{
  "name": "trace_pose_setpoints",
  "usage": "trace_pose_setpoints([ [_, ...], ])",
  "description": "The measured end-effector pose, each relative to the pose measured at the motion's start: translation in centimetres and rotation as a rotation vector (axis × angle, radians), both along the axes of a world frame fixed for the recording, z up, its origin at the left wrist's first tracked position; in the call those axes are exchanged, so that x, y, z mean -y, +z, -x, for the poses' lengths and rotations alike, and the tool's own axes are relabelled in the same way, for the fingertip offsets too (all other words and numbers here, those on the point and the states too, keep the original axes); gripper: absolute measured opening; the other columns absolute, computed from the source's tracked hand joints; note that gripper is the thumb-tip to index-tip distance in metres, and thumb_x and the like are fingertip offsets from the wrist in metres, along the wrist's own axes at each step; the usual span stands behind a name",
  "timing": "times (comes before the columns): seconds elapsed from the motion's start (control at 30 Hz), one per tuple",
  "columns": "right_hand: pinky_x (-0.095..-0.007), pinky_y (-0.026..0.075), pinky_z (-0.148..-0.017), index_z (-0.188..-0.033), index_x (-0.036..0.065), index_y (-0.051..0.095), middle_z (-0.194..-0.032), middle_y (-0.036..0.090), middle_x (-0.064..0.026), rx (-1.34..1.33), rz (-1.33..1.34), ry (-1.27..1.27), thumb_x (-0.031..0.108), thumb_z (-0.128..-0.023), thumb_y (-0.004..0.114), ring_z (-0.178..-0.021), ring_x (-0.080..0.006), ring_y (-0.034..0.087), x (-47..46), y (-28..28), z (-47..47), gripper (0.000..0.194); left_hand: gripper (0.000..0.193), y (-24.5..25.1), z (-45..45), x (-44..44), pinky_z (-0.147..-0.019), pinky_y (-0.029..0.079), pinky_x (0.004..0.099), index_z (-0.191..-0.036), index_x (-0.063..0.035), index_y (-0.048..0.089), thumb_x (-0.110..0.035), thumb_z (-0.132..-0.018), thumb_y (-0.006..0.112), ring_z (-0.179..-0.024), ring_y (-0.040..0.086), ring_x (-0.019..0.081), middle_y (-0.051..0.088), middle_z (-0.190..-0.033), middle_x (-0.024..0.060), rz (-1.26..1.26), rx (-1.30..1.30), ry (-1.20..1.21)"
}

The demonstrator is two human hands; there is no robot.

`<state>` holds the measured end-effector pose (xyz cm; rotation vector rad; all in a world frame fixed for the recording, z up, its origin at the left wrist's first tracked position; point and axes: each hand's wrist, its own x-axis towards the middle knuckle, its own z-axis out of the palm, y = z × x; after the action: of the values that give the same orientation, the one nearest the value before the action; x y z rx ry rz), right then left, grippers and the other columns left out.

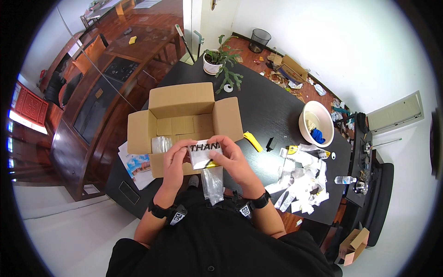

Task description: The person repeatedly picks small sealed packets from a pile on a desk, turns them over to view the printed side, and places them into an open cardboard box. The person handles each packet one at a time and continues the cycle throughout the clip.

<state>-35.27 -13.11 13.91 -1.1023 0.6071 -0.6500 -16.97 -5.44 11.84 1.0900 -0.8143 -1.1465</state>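
Note:
Between my hands is a small white packet (201, 154) with black lettering and a yellow patch at its lower edge. My left hand (175, 159) grips its left side, fingers curled behind. On the right side my right hand (233, 158) pinches it, thumb across the front. A clear plastic sleeve (212, 185) hangs down below the packet; whether the two are joined, I cannot tell. Just beyond my hands stands an open cardboard box (181, 100) with its flaps spread. Inside, at its near left corner, lies a clear plastic packet (161, 144).
Right of the box lie a yellow-handled cutter (253, 141), a small black object (271, 144) and a heap of white wrapper scraps (304, 183). A pale basin (317, 124) holds cloths. Leftward are printed papers (137, 168) and a smartphone (129, 192). A potted plant (212, 64) stands behind.

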Motion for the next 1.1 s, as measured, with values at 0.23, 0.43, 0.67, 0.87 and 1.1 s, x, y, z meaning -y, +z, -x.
trace_pose_setpoints([
  [0.23,-0.027,0.05,-0.083,-0.14,0.006,0.04,-0.118,0.059,-0.0074,-0.005,0.129,-0.162,0.001,-0.096,0.06,-0.101,-0.0118,0.059,-0.7,-0.6,-1.0,0.049,0.041,0.6,2.0,-0.2,-0.074,0.052,0.0238,-0.134,-0.0014,0.047,-0.011,-0.098,0.063,-0.092,0.062,0.0105,0.061,-0.115,0.0089,-0.097,-0.007,-0.023],
  [0.43,-0.0261,0.05,-0.082,-0.139,0.002,0.04,-0.114,0.062,-0.0094,-0.094,0.119,-0.073,0.001,-0.097,0.056,-0.098,-0.0118,0.061,-0.6,-1.0,-1.0,0.045,0.033,-0.1,1.1,-0.4,-0.063,0.051,0.0223,-0.126,-0.0004,0.049,-0.011,-0.098,0.063,-0.081,0.062,0.0082,0.063,-0.11,0.0067,-0.094,0.06,0.029],
  [0.67,-0.0254,0.052,-0.065,-0.119,0.005,0.061,-0.099,0.066,-0.0028,-0.137,0.055,0.004,0.002,-0.096,0.051,-0.08,-0.0091,0.061,-0.3,-0.3,-0.2,0.025,0.025,-0.6,0.8,-0.6,-0.082,0.049,0.0256,-0.107,-0.0054,0.061,0.01,-0.087,0.061,-0.095,0.058,0.013,0.057,-0.111,0.0066,0.203,0.337,0.031],
  [0.87,-0.0258,0.051,-0.069,-0.125,0.004,0.06,-0.109,0.064,-0.0021,0.159,-0.315,0.154,0.016,-0.1,0.049,-0.097,-0.0083,0.06,0.1,0.4,0.8,0.03,0.033,-1.3,1.1,-0.8,-0.093,0.045,0.0274,-0.102,-0.0055,0.064,0.018,-0.081,0.057,-0.106,0.057,0.0166,0.056,-0.12,0.0094,0.204,0.284,0.086],
  [1.1,-0.0263,0.05,-0.079,-0.128,0.005,0.055,-0.106,0.062,-0.0039,-0.079,0.007,0.024,0.005,-0.098,0.056,-0.093,-0.0096,0.059,-0.4,-1.2,0.6,0.03,0.045,0.3,1.9,-1.5,-0.099,0.046,0.0319,-0.138,-0.0026,0.05,-0.01,-0.094,0.054,-0.116,0.057,0.0221,0.053,-0.136,0.0129,0.098,-0.181,-0.023],
])
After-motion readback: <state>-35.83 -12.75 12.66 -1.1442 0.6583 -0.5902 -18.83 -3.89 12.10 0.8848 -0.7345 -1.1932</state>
